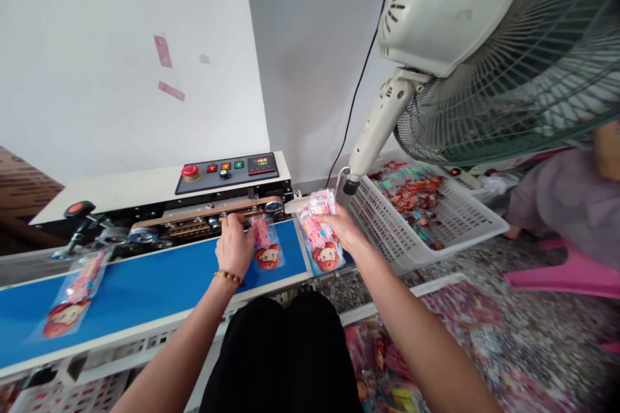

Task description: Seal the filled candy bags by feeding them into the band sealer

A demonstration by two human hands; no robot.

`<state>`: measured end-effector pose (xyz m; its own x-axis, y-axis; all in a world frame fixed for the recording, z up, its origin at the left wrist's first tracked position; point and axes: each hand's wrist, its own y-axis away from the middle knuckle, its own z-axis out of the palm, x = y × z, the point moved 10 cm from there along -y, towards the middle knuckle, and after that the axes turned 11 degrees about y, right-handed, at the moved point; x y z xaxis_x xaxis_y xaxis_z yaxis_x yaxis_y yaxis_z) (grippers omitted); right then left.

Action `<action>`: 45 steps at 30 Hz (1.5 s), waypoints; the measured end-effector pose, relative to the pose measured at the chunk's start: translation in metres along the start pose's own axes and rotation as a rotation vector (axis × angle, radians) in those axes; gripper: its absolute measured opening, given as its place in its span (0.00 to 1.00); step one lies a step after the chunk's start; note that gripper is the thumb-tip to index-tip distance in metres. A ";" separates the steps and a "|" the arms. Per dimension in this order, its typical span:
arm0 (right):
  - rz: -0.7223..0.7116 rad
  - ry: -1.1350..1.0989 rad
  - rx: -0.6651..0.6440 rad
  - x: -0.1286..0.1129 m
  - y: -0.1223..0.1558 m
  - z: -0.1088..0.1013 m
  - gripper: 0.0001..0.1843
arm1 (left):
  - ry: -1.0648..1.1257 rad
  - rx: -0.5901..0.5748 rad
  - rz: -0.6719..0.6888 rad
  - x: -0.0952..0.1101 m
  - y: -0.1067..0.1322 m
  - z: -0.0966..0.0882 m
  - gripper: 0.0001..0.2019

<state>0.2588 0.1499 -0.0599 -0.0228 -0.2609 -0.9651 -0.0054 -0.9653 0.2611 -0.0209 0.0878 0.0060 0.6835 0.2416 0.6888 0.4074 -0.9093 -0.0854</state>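
Feeding flat packets along the white sealing machine (159, 184) seems the step in hand. The fan (448, 19) looms at the upper right, limiting lifted movement there. Bare blue conveyor belt (179, 271) lies open left of the hands; its far side borders rollers, its near edge the person's knees. The white crate (378, 232) crowds the right forearm. The hands are apart: the right hand (341, 226) grips the held packet (323, 255) at the belt's right end; the left hand (236, 246) is by the top of the belt packet (267, 251), though whether it pinches it cannot be told. The next move probably calls for keeping the plastic edge straight, fingers clear of the rollers (144, 234).
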 end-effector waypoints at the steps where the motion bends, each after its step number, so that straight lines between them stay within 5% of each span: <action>1: 0.003 -0.011 -0.001 0.000 0.000 0.002 0.28 | 0.003 0.042 0.054 0.008 0.008 -0.002 0.11; 6: -0.004 -0.025 0.068 -0.001 -0.001 0.001 0.26 | 0.204 -0.410 0.004 0.045 0.027 0.076 0.11; 12: -0.029 0.036 0.091 0.000 -0.004 0.000 0.29 | 0.327 -0.419 -0.124 0.053 0.006 0.098 0.07; 22: -0.015 0.034 0.049 -0.004 -0.001 0.001 0.27 | 0.340 -0.340 -0.229 0.019 -0.013 0.082 0.11; 28: 0.007 0.020 0.043 -0.001 -0.001 0.002 0.27 | 0.185 -0.235 -0.242 -0.020 -0.020 0.031 0.10; 31: 0.013 0.010 0.043 0.001 -0.002 0.002 0.27 | 0.100 -0.011 -0.156 -0.029 -0.012 -0.009 0.08; 33: 0.016 0.009 0.045 0.002 -0.003 0.002 0.27 | 0.122 0.072 -0.077 -0.019 0.001 -0.016 0.09; 37: 0.008 0.017 0.042 0.000 -0.003 0.003 0.26 | 0.307 -0.339 -0.085 0.021 0.023 0.058 0.10; 39: 0.006 0.021 0.036 -0.001 -0.003 0.004 0.27 | 0.387 -0.453 -0.132 0.037 0.024 0.088 0.11; 45: 0.006 0.027 0.021 -0.001 -0.002 0.004 0.27 | 0.467 -0.486 -0.185 0.042 0.010 0.110 0.10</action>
<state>0.2545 0.1523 -0.0595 0.0038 -0.2668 -0.9637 -0.0267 -0.9634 0.2667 0.0789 0.1266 -0.0450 0.2526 0.3355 0.9076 0.1002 -0.9420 0.3203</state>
